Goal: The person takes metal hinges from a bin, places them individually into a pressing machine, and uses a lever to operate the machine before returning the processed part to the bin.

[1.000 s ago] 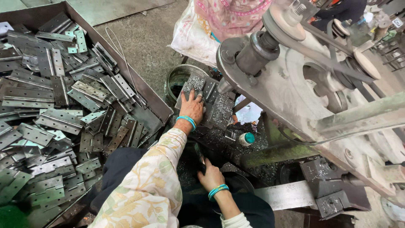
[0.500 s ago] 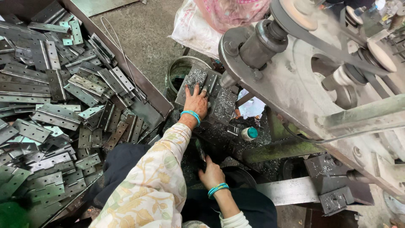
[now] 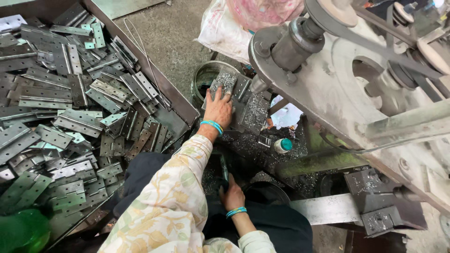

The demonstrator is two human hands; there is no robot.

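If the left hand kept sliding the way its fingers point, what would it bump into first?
Probably the round metal bucket. The left hand lies flat on a metal plate covered in shavings, fingers pointing up and away. The bucket's rim sits just past the plate, though depth is hard to judge.

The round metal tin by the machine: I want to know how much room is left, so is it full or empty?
Cannot tell how full. The tin stands upright and open, but its inside is dark, and the left hand with the hinge plate covers part of it.
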